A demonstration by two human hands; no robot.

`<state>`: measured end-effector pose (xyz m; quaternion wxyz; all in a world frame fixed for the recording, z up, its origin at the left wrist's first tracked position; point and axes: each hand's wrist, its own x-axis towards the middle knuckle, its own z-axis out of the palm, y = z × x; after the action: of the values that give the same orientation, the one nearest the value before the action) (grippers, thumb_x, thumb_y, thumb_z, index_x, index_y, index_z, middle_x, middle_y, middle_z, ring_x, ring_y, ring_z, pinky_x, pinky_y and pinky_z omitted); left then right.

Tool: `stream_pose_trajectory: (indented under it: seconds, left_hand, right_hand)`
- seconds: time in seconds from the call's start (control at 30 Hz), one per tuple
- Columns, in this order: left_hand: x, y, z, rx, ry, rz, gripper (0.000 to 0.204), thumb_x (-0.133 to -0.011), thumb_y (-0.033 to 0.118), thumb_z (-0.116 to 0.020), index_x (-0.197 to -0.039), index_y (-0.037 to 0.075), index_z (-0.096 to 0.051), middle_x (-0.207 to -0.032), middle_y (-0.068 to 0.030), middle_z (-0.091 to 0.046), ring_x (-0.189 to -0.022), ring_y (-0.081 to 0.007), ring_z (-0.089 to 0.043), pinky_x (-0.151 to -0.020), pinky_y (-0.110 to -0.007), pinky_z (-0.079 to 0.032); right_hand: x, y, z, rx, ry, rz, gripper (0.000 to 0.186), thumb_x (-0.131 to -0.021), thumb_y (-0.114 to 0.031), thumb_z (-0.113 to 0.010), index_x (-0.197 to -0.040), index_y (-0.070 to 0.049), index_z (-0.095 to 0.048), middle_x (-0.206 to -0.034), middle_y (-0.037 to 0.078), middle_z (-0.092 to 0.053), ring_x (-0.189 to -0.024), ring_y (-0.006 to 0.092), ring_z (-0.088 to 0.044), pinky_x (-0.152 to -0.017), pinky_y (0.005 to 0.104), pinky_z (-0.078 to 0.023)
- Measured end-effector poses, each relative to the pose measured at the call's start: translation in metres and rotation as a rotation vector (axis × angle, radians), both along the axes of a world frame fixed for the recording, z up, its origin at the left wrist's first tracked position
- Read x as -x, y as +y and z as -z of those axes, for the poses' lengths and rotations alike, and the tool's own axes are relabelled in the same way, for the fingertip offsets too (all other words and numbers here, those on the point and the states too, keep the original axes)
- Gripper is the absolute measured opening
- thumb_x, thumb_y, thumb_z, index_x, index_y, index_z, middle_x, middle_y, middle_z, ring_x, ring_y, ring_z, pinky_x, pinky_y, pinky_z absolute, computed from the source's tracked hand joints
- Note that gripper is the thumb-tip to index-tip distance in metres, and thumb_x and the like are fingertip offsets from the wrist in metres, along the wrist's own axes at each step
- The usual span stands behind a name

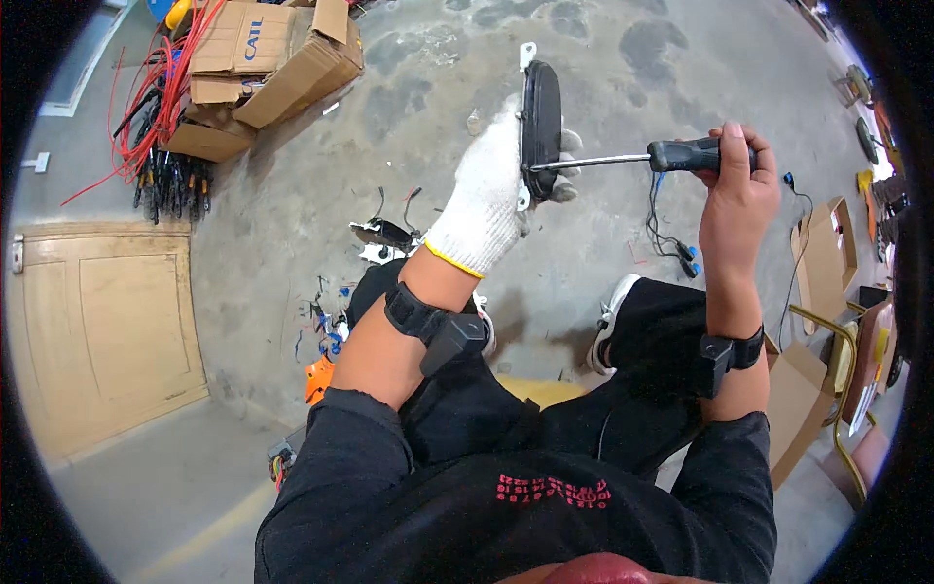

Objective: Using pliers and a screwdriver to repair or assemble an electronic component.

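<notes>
My left hand, in a white knit glove with grey fingertips, is closed around an elongated black plastic part held upright, with white tabs at its top and bottom ends. My bare right hand grips the black handle of a screwdriver, its long metal shaft pointing left. The shaft's tip meets the lower portion of the black part; what exactly it engages is too small to tell.
Cardboard boxes and red cables lie at upper left, above a wooden door. Loose parts and wires lie by my legs, black cables right of centre. A metal-framed chair and flattened cardboard are at right.
</notes>
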<state>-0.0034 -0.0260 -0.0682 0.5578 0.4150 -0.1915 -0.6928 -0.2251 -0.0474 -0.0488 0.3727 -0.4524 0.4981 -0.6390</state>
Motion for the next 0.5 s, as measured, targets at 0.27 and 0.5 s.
stream_pose_trajectory:
  seconds: [0.27,0.5]
  left_hand:
    - [-0.004,0.003,-0.003,-0.012,-0.071,-0.042,0.045,-0.103,0.042,-0.035,-0.115,0.005,-0.057,-0.094,-0.0155,-0.068,-0.072,-0.0215,-0.066,-0.056,-0.035,-0.056]
    - [-0.007,0.005,0.002,0.021,-0.132,-0.091,0.046,-0.103,0.043,-0.033,-0.12,0.006,-0.054,-0.095,-0.0145,-0.068,-0.075,-0.02,-0.065,-0.057,-0.036,-0.057]
  right_hand:
    - [-0.003,-0.004,0.001,0.01,0.008,-0.034,0.034,-0.095,-0.028,-0.064,-0.107,0.003,-0.056,-0.095,0.01,-0.064,-0.079,0.0142,-0.065,-0.07,0.0274,-0.057]
    - [-0.013,0.0,0.001,0.052,0.018,-0.028,0.031,-0.095,-0.026,-0.064,-0.103,0.003,-0.059,-0.092,0.01,-0.064,-0.077,0.0138,-0.065,-0.07,0.0275,-0.057]
